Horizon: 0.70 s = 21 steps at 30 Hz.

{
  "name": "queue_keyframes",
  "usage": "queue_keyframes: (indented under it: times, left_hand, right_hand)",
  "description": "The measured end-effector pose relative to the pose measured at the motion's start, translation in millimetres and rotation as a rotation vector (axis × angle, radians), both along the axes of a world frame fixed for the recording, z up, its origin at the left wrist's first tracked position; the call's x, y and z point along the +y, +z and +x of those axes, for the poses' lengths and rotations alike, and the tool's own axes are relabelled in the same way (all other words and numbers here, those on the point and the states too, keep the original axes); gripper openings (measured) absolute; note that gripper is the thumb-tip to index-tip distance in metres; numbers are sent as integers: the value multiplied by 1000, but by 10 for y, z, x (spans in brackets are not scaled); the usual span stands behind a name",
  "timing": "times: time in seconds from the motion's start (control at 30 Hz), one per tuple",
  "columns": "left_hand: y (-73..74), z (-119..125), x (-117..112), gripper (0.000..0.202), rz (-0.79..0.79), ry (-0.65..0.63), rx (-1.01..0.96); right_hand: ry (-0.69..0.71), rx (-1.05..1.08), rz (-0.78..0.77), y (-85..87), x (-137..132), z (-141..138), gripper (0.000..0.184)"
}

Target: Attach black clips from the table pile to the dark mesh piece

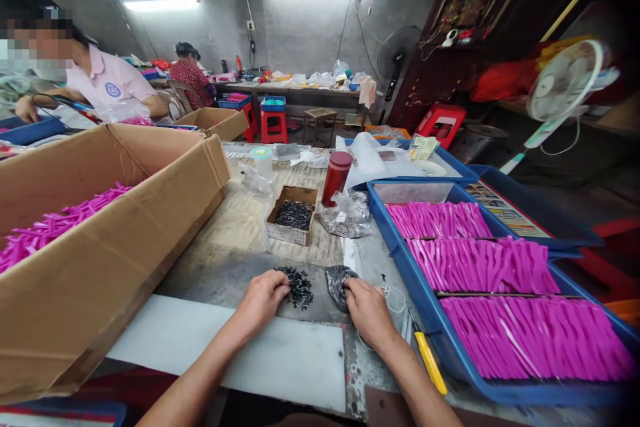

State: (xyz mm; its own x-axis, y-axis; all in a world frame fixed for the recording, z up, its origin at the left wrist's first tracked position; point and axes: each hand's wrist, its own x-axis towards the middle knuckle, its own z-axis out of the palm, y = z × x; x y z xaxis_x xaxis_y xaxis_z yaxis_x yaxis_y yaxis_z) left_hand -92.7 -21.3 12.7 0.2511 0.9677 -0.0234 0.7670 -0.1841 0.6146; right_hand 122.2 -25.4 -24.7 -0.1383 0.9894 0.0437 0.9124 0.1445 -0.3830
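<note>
Left hand [265,290]: fingers bunched at edge of pile of black parts [300,288] on desk [225,233]; tips partly hidden, can't tell if a piece is held. Right hand [369,307]: fingers on dark plastic bag [338,283] beside pile, tips hidden, grip and bag contents unclear. Small open box [288,234]: more black parts. Blue tray [416,288]: three rows of magenta strips [530,337]. Cardboard box [105,260], cut off left: loose magenta pieces [65,221].

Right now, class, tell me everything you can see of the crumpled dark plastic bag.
The crumpled, dark, shiny bag, seemingly thin plastic, lies bunched on the worn worktable, right of the loose heap of small black pieces. The person's right hand touches its right side and partly covers it. Its contents cannot be made out.
</note>
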Motion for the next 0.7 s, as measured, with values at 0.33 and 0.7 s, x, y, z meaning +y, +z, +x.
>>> queue_keyframes:
  times: [0.33,0.7]
  left_hand:
    - [-77,-43,39,21,-323,274,-723]
    - [-92,177,-50,33,-575,262,-1115]
  right_hand:
    - [-59,270,104,-23,-34,60,20]
    - [-185,853,0,122,-159,-35,17]
